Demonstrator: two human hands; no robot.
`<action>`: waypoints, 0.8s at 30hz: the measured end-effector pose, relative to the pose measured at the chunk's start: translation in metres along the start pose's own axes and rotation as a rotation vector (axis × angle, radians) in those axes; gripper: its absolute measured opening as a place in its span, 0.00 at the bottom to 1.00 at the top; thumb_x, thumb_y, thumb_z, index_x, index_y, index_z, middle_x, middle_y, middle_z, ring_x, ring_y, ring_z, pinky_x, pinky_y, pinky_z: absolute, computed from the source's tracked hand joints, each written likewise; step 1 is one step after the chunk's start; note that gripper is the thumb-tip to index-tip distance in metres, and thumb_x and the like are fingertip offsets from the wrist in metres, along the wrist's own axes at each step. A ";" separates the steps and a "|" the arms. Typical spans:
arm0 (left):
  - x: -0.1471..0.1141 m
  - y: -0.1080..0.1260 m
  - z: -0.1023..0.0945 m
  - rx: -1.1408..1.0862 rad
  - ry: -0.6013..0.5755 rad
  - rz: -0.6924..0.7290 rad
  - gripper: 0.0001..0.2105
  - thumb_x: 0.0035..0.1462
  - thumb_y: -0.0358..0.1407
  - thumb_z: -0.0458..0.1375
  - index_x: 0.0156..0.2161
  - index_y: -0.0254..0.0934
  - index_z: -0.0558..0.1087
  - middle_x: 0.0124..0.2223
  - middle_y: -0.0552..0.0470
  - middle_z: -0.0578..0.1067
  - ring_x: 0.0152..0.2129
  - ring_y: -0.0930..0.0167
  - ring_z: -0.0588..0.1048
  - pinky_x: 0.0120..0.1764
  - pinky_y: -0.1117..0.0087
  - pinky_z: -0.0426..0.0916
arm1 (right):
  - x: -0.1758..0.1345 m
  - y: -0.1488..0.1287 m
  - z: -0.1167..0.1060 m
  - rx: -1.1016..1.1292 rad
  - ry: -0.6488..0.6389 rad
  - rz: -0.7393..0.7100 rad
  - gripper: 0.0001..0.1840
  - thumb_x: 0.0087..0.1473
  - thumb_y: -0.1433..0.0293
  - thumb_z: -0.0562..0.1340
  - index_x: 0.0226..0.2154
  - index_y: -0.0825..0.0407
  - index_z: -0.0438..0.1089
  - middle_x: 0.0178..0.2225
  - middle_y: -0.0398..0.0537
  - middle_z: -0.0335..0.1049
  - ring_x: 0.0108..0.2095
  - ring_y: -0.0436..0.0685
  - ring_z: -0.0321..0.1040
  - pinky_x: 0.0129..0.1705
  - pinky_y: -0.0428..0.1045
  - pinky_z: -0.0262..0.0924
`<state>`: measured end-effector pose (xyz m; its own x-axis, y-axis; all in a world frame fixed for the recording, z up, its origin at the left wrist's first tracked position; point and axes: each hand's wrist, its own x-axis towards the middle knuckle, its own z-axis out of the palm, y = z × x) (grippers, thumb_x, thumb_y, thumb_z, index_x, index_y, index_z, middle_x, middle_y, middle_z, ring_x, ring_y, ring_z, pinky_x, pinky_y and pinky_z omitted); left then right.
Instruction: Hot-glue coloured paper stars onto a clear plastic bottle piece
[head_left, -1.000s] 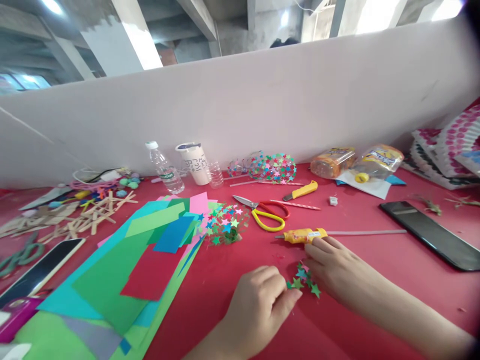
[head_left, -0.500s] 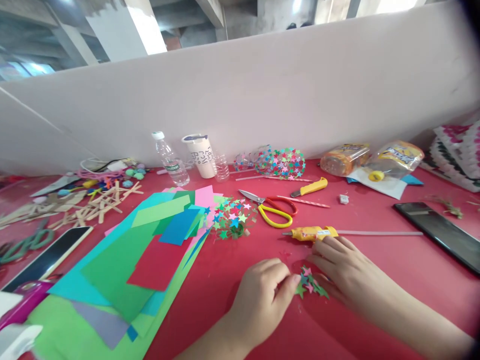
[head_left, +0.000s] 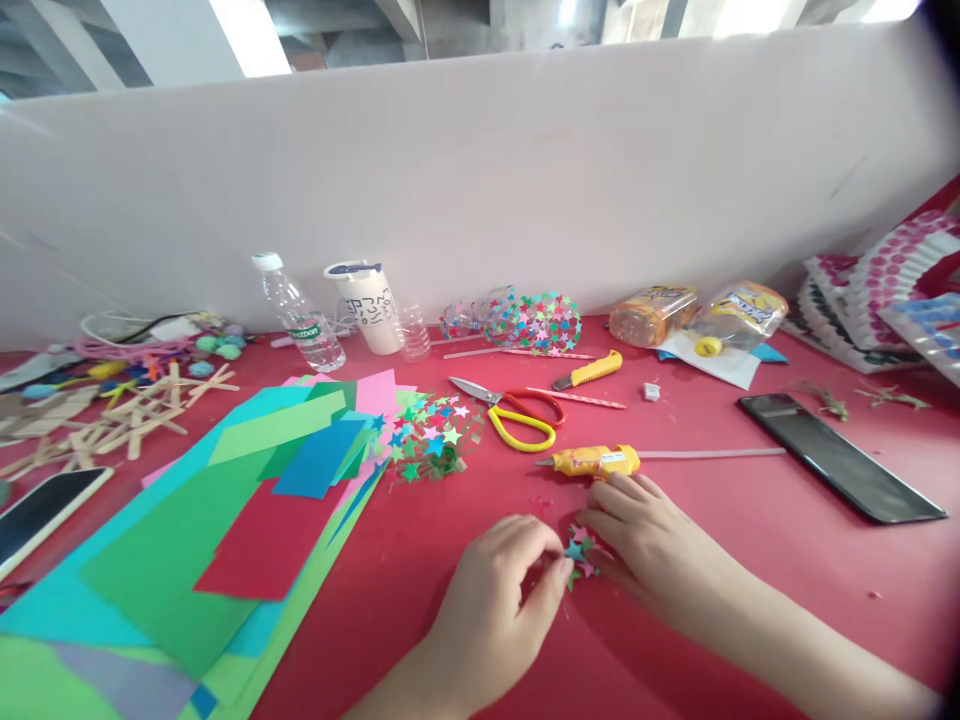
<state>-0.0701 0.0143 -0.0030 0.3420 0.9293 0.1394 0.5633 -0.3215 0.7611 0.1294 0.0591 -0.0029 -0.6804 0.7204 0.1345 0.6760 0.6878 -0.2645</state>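
Note:
Between my two hands is a small cluster of paper stars (head_left: 577, 557) in pink, green and teal, low over the red table. My left hand (head_left: 495, 590) is closed, thumb and forefinger pinched at a teal star on the cluster's left edge. From the other side, my right hand (head_left: 641, 530) bends its fingers around the cluster; its thumb is hidden. Just beyond the right fingers lies a yellow hot glue gun (head_left: 596, 460), a long clear glue stick (head_left: 712, 454) sticking out of its back.
Coloured paper sheets (head_left: 165, 560) cover the left side. Behind my hands lie loose stars (head_left: 431, 435), scissors (head_left: 517, 420), a yellow utility knife (head_left: 596, 370) and a star-covered plastic bottle (head_left: 532, 320). A water bottle (head_left: 300, 320), white cup (head_left: 371, 310) and black phone (head_left: 840, 455) are farther out.
The view has turned to the right, so everything sits farther left in the picture. A teal star now shows at my left fingertips. Both hands stay at the cluster.

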 end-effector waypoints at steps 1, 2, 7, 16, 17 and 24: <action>0.000 0.001 0.000 0.003 -0.027 0.035 0.06 0.62 0.31 0.50 0.34 0.39 0.66 0.33 0.53 0.71 0.34 0.71 0.69 0.39 0.70 0.63 | 0.000 0.000 0.001 0.008 -0.001 0.001 0.03 0.53 0.74 0.63 0.32 0.51 0.70 0.34 0.48 0.67 0.39 0.62 0.61 0.42 0.57 0.58; 0.000 0.003 0.000 0.016 -0.056 0.067 0.05 0.61 0.30 0.51 0.34 0.38 0.67 0.34 0.52 0.71 0.35 0.70 0.69 0.41 0.69 0.63 | 0.000 0.000 0.001 0.016 0.002 0.006 0.03 0.52 0.75 0.63 0.31 0.52 0.69 0.34 0.48 0.67 0.39 0.61 0.61 0.42 0.57 0.58; 0.000 0.004 0.002 0.156 -0.089 0.119 0.04 0.60 0.30 0.53 0.34 0.38 0.68 0.36 0.50 0.72 0.39 0.66 0.68 0.45 0.64 0.62 | 0.002 0.001 0.007 0.055 0.025 0.016 0.05 0.53 0.77 0.61 0.28 0.53 0.67 0.32 0.48 0.66 0.36 0.59 0.61 0.39 0.55 0.58; 0.003 -0.002 0.003 0.237 -0.026 0.039 0.07 0.61 0.29 0.50 0.31 0.37 0.65 0.33 0.51 0.70 0.35 0.66 0.66 0.39 0.64 0.61 | 0.001 0.006 0.003 0.117 0.049 0.007 0.08 0.58 0.74 0.59 0.27 0.52 0.68 0.28 0.45 0.66 0.32 0.54 0.63 0.37 0.50 0.59; 0.003 -0.002 0.003 0.237 -0.023 0.033 0.07 0.61 0.28 0.50 0.31 0.37 0.65 0.32 0.51 0.69 0.35 0.66 0.66 0.39 0.64 0.61 | 0.001 0.005 0.003 0.099 0.057 0.011 0.08 0.58 0.74 0.59 0.27 0.52 0.68 0.29 0.45 0.66 0.33 0.55 0.62 0.37 0.51 0.59; 0.004 -0.001 0.004 0.198 0.012 0.025 0.07 0.59 0.27 0.51 0.30 0.37 0.64 0.32 0.51 0.70 0.34 0.66 0.67 0.38 0.65 0.61 | 0.008 -0.001 0.013 -0.041 0.141 0.017 0.06 0.55 0.73 0.61 0.27 0.53 0.69 0.30 0.49 0.67 0.35 0.60 0.61 0.38 0.55 0.57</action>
<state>-0.0665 0.0177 -0.0061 0.3496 0.9223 0.1648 0.6923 -0.3729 0.6178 0.1200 0.0632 -0.0136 -0.6243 0.7355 0.2634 0.7002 0.6763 -0.2288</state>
